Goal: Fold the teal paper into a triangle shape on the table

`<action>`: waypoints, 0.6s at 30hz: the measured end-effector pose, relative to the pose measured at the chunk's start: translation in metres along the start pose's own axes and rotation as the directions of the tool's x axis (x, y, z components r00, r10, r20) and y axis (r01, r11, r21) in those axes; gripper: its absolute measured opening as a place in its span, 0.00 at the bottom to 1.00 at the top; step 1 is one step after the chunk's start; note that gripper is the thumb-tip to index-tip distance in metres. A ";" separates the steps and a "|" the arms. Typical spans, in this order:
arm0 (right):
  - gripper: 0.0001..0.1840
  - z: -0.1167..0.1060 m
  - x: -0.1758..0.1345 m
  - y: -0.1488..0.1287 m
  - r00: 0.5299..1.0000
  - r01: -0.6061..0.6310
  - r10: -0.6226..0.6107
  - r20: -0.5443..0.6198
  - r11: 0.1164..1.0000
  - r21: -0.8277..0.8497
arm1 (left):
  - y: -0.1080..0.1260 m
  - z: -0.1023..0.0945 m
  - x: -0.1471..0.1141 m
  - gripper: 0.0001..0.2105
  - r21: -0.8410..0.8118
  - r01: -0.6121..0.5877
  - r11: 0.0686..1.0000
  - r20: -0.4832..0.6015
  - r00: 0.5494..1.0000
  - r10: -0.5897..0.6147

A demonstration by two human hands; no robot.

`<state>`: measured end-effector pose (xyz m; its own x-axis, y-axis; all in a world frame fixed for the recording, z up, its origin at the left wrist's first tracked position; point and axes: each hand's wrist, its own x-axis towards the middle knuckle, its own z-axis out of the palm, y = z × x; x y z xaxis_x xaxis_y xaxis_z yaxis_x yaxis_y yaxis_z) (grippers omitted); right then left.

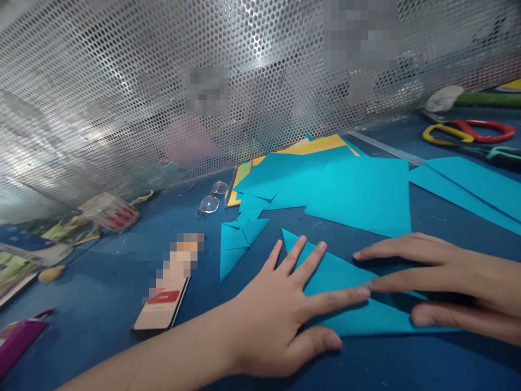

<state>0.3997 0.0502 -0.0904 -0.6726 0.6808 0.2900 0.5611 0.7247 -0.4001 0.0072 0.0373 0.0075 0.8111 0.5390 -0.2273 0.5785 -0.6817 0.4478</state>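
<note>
Left hand (pixel 280 309) and right hand (pixel 443 285), both spread flat, press a folded teal paper triangle (pixel 345 304) on the blue table (pixel 101 293)

Single head-worn view, looking forward and steeply down, close over the blue tabletop (pixel 101 293). Perforated metal screen (pixel 122 81) closes the far side. Both hands enter from the lower edge. No second view.

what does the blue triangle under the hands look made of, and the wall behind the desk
The blue triangle looks like thin matte coloured paper: it lies flat with crisp straight edges and sharp corners, and both the left hand and right hand press it flat. The wall looks like perforated sheet metal, silvery and glossy: regular round holes and bright streaks of reflected light.
</note>
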 end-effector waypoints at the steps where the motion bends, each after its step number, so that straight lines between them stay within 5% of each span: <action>1: 0.24 0.000 -0.008 0.004 0.999 0.020 -0.018 0.037 0.999 -0.033 | 0.002 -0.001 0.001 0.32 -0.005 -0.012 1.000 0.005 1.000 0.012; 4: 0.28 0.005 -0.023 0.008 0.998 -0.043 0.042 0.044 0.999 0.025 | 0.006 -0.005 0.002 0.30 0.000 -0.039 0.999 0.041 0.998 0.039; 10: 0.28 0.023 -0.007 -0.018 0.952 -0.190 0.208 -0.223 0.977 0.098 | 0.007 -0.006 0.001 0.28 0.045 -0.035 0.998 0.009 0.999 0.035; 18: 0.23 0.019 0.003 -0.023 0.973 -0.132 0.148 -0.179 0.986 0.099 | 0.004 0.000 0.004 0.30 0.045 -0.032 0.998 0.031 0.999 0.031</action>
<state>0.3761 0.0336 -0.0973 -0.4845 0.7885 0.3787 0.5944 0.6144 -0.5188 0.0126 0.0367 0.0080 0.8308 0.5020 -0.2405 0.5555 -0.7203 0.4155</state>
